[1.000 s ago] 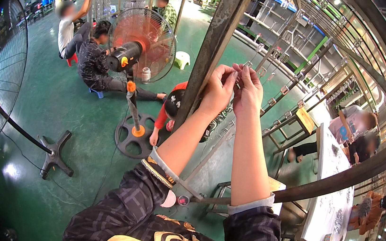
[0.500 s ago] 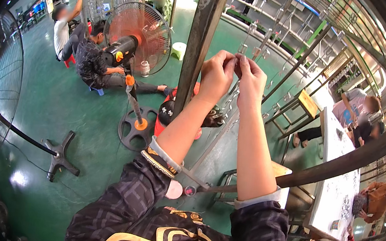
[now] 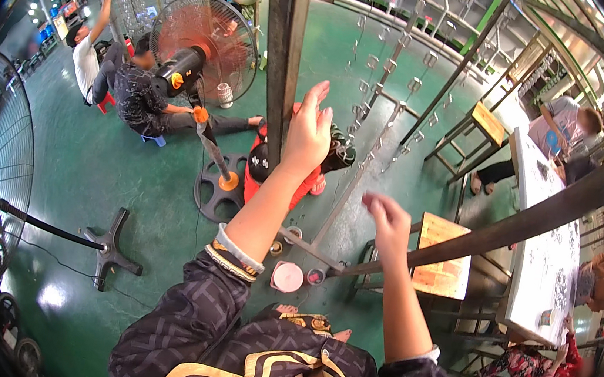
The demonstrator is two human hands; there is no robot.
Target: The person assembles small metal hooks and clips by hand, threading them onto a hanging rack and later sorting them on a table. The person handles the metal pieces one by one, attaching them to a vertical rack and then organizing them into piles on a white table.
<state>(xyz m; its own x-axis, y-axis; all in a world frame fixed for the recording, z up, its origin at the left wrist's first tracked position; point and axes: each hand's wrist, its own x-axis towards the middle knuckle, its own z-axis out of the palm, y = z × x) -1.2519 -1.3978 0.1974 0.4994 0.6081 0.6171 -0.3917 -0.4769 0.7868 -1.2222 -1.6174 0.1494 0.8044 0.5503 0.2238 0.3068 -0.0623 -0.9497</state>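
My left hand (image 3: 308, 135) is raised beside a dark upright metal post (image 3: 282, 52), fingers stretched up and nothing visible in it. Lower and to the right is my right hand (image 3: 389, 227), apart from the left one. Its fingers are bent and smeared, so I cannot tell if anything small is between them. Beyond my hands hang vertical rows of small metal clips (image 3: 372, 62), spaced along thin lines. A person in red (image 3: 290, 195) sits low behind the post, partly hidden by it and my left arm.
A slanted dark bar (image 3: 535, 230) crosses on the right, over a wooden stool (image 3: 443, 260). Past it, people sit around a white table (image 3: 555, 292). Left are a standing fan (image 3: 202, 50), another fan's base (image 3: 109, 247) and seated people. A pink-topped round container (image 3: 287, 277) stands near my feet.
My hands, together at fingertip height before, have parted. The right dropped down; the left moved lower and slightly left, its fingers straightening. My view has shifted a little.
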